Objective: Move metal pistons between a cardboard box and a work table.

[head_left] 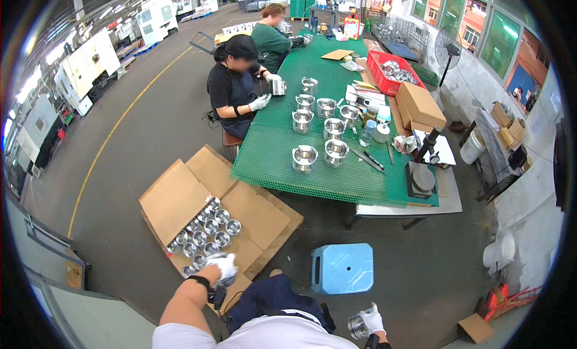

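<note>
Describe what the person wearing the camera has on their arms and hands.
Both hands wear white fabric gloves: the left hand and the right hand. A black band circles the left wrist just behind the glove, and a dark band shows at the right wrist too. The forearms are bare, below short white sleeves.

Single head-worn fisheye view, high and tilted down, facing forward over floor box (198, 211) toward table (282, 163).
</note>
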Motion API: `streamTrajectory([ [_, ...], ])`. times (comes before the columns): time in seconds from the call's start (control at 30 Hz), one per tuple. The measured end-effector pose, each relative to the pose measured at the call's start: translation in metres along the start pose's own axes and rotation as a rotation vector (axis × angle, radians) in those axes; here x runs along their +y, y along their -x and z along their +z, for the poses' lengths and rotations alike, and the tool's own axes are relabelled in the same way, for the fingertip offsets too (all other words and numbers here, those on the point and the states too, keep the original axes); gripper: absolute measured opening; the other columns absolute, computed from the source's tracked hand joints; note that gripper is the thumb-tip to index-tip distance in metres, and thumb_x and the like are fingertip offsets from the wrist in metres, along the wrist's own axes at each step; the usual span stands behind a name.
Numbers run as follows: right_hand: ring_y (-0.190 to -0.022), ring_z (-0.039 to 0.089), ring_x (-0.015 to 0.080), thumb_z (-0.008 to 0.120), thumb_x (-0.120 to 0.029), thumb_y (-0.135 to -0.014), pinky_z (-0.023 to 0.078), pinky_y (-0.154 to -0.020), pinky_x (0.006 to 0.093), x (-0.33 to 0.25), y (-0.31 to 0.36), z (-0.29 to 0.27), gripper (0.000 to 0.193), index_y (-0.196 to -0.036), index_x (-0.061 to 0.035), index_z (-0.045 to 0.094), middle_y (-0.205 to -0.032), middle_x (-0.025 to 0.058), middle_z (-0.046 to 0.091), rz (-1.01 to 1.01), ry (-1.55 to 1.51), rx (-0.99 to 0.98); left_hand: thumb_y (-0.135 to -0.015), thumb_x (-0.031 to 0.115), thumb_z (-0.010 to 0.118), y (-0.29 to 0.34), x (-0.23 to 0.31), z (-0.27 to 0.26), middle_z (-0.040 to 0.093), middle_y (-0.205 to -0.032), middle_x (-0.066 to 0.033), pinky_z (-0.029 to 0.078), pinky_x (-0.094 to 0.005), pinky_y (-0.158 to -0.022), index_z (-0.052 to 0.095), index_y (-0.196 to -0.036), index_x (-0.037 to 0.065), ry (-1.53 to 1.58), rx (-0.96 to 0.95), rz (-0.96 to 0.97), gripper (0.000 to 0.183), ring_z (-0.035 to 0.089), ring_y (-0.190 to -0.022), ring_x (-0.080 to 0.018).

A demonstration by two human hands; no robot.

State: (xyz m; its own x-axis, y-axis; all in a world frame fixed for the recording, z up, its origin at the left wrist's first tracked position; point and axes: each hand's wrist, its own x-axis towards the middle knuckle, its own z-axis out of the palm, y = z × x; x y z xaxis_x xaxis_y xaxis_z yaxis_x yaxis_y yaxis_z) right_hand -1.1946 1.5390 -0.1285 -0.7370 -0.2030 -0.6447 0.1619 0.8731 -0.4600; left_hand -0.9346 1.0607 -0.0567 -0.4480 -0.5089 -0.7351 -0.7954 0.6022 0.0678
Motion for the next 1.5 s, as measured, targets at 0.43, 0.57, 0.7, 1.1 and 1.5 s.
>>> streamTrajectory([
  [0.43,-0.106,0.06,0.0378,0.059,-0.042,-0.08,0.047,-0.091,0.0403,-0.256,-0.101,0.004,0.08,-0.143,-0.0031,0.028,-0.112,0.0238,0.062,-0.37,0.44,-0.347,-0.08,0.037,0.053,-0.001,-0.1,0.003,0.065,-0.108,-0.0191,0.047,-0.0426,-0.09,0.065,-0.107,0.008,0.284,0.135,-0.285,0.041,0.061,-0.104,-0.0339],
  [0.57,-0.101,0.062,0.0362,0.065,-0.044,-0.079,0.047,-0.088,0.0384,-0.38,-0.115,0.009,0.081,-0.144,-0.0117,0.029,-0.105,0.025,0.063,-0.631,0.377,-0.354,-0.081,0.049,0.053,-0.046,-0.094,-0.055,0.06,-0.117,-0.0187,0.043,-0.0416,-0.096,0.042,-0.133,0.011,0.345,0.112,-0.168,0.065,0.058,-0.108,-0.035],
  [0.7,-0.099,0.063,0.0341,0.068,-0.042,-0.076,0.048,-0.088,0.0366,-0.512,-0.11,0.001,0.088,-0.145,-0.0084,0.026,-0.108,0.0254,0.062,-0.772,0.279,-0.457,-0.079,0.052,0.054,-0.11,-0.105,-0.069,0.056,-0.123,-0.0227,0.04,-0.0398,-0.1,0.019,-0.147,0.009,0.305,0.381,0.065,0.088,0.055,-0.112,-0.0358],
  [1.1,-0.096,0.062,0.0387,0.059,-0.044,-0.078,0.049,-0.088,0.0379,-0.757,-0.223,0.062,0.085,-0.136,0.0104,0.031,-0.102,0.0272,0.063,-1.194,0.542,-0.185,-0.074,0.048,0.067,-0.182,-0.002,-0.277,0.051,-0.12,-0.0338,0.044,-0.0421,-0.094,0.009,-0.14,-0.014,0.171,0.596,0.113,0.107,0.058,-0.104,-0.0395],
  [1.5,-0.079,0.065,0.0327,0.054,-0.024,-0.085,0.047,-0.068,0.048,-0.805,-0.459,0.229,0.058,-0.132,0.0062,0.038,-0.101,0.0185,0.063,-1.117,-0.008,-0.226,-0.077,0.034,0.07,-0.329,0.062,-0.349,0.061,-0.105,-0.0253,0.044,-0.0502,-0.091,0.015,-0.146,0.004,-0.231,0.762,0.343,0.093,0.063,-0.089,-0.0409],
])
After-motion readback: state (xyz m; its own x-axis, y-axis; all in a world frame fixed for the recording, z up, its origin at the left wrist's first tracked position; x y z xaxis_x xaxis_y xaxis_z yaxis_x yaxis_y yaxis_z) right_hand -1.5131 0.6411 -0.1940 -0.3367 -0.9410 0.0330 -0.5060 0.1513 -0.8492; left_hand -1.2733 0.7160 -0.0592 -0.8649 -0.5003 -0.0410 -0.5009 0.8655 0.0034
